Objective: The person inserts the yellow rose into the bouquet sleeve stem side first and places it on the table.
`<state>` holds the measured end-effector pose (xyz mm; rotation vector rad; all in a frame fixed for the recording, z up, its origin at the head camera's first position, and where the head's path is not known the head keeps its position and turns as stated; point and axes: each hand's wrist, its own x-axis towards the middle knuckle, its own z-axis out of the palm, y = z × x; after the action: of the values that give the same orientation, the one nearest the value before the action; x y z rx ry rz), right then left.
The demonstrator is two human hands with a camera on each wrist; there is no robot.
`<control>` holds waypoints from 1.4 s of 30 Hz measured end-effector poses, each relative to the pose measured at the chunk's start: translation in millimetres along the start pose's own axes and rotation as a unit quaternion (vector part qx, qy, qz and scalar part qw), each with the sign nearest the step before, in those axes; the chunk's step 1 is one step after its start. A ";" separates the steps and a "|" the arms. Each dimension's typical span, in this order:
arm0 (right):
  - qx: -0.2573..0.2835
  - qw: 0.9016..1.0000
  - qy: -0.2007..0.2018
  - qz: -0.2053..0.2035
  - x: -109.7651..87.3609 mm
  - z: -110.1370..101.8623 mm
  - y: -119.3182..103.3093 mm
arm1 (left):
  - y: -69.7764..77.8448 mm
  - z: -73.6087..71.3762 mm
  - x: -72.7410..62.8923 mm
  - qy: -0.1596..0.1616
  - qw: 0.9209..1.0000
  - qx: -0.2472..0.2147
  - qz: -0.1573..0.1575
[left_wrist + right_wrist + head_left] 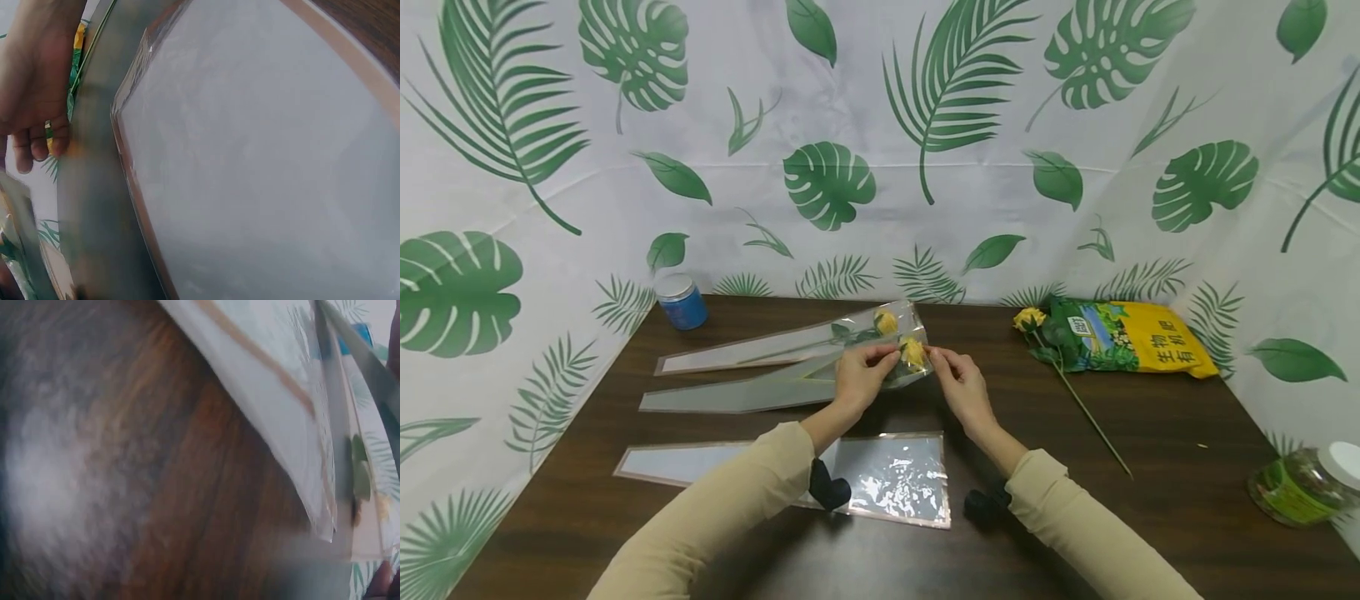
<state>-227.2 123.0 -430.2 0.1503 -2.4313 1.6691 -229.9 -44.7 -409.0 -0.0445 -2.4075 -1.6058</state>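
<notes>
My left hand (859,379) pinches the mouth of a clear-fronted flower sleeve (730,397) between thumb and finger. Inside that sleeve's wide end is a yellow rose (913,353), its head between my two hands. From the other side, my right hand (964,390) pinches the sleeve's edge beside the bloom. Behind it lies a second sleeve (715,357) holding another yellow rose (886,322). In the left wrist view, the grey-white sleeve (250,150) fills most of the picture. A pale sleeve corner (294,462) hangs over the table in the right wrist view.
A flat sleeve (895,479) lies nearest me, under my left forearm. To the right are a loose long-stemmed yellow rose (1028,319) and a yellow-green bag (1138,337). A blue jar (683,304) stands back left; a white-lidded jar (1303,487) sits at the right edge.
</notes>
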 end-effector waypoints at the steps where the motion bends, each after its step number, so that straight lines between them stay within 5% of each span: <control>1: 0.000 1.000 -0.012 -0.009 -0.7 -0.9 -4.2 | -0.2 -0.2 0.3 0.002 1.000 0.002 0.005; 10: -0.018 0.989 -0.142 0.048 3.0 1.6 0.0 | 1.7 -2.8 -0.2 -0.006 0.999 0.011 0.050; 17: -0.008 0.988 -0.144 0.049 6.1 4.5 0.7 | -3.8 -4.4 0.0 -0.021 0.997 0.023 0.068; 21: 0.035 0.986 -0.148 0.062 7.2 7.2 1.8 | -14.4 -13.8 0.8 -0.036 0.992 0.052 0.106; 25: 0.054 0.986 -0.139 0.079 8.6 8.3 5.9 | -24.8 -29.8 -0.2 -0.074 0.977 0.160 0.118; 28: 0.030 0.991 -0.100 0.082 9.0 6.3 8.5 | -29.8 -40.6 -3.0 -0.116 0.954 0.254 0.108; 32: -0.023 0.996 -0.051 0.066 8.0 1.6 9.5 | -33.9 -48.3 -5.6 -0.160 0.932 0.313 0.085; 42: -0.059 0.992 -0.074 0.081 -2.5 -6.4 13.3 | -42.6 -51.4 -2.7 -0.171 0.917 0.357 0.047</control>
<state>-226.6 133.7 -440.7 0.0632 -2.7116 1.6240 -224.5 -108.1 -429.5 -0.3211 -3.0539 -0.6321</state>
